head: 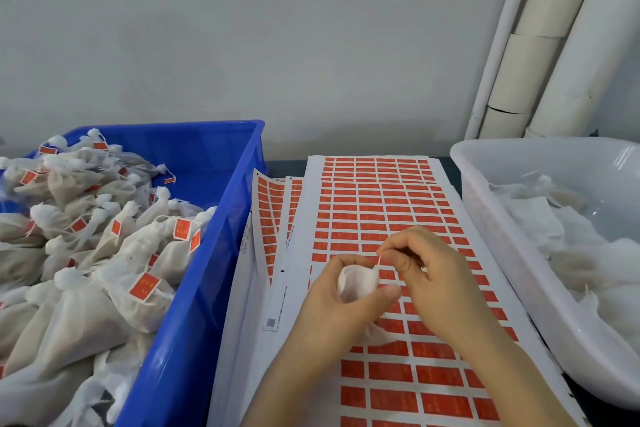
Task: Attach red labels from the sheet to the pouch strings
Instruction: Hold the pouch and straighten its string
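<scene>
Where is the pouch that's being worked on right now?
In the head view the pouch is low centre, gripped in the left hand over the label sheet, between the blue bin and the white tub.

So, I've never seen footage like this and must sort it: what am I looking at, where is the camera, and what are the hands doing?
No machine here, just a person's two bare hands. The single picture comes from a camera worn on the head, looking down at the hands. In the middle lies a sheet of red labels, atop more sheets. The left hand grips a small white pouch, and the right hand pinches its string above the sheet. The blue crate on the left holds labelled pouches; the white tub on the right holds plain pouches, no labels visible.
</scene>
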`<state>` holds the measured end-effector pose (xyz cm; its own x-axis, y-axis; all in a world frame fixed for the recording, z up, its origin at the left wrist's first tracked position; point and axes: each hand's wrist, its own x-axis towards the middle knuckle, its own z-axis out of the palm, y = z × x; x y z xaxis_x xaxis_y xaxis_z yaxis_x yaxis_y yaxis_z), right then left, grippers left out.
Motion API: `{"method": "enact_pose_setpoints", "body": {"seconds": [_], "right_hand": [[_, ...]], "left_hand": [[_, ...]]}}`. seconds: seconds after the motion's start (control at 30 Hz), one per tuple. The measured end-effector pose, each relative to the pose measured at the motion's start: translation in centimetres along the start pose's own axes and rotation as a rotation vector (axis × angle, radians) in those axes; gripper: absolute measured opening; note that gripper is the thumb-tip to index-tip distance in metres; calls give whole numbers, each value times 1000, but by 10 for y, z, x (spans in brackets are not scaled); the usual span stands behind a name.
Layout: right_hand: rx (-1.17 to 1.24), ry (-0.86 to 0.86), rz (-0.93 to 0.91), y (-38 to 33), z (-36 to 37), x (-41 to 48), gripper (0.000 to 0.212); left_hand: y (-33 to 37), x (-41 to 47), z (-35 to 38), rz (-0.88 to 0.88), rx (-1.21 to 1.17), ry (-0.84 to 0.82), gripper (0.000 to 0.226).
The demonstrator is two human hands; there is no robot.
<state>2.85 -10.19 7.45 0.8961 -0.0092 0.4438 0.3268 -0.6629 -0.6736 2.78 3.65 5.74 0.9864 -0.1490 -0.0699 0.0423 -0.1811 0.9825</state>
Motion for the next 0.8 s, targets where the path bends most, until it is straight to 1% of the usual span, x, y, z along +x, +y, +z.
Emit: {"method": "enact_pose_setpoints", "body": {"seconds": [0.07, 0.2, 0.3, 0.4, 0.5, 0.6, 0.7, 0.8], "right_hand": [[42, 7, 6, -2, 1, -2, 28], [89, 19, -9, -6, 2, -4, 28], [75, 24, -46, -6, 3, -5, 31], [43, 56, -49, -6, 4, -5, 35], [6, 83, -55, -6, 6, -6, 39], [-35, 133, -32, -7, 7, -5, 41], [-67, 181, -17, -7, 4, -5, 41], [-74, 212, 5, -7, 0, -5, 38]], "left_hand": [[0, -1, 2, 19, 55, 24, 33], [-1, 0, 2, 115, 61, 22, 18], [6, -2, 2, 192, 76, 55, 20], [6, -1, 2, 204, 75, 124, 14], [0, 2, 2, 211, 82, 125, 5], [-9, 4, 3, 209, 111, 168, 18], [-14, 6, 4, 202, 161, 196, 20], [-16, 4, 3, 237, 237, 179, 21]]}}
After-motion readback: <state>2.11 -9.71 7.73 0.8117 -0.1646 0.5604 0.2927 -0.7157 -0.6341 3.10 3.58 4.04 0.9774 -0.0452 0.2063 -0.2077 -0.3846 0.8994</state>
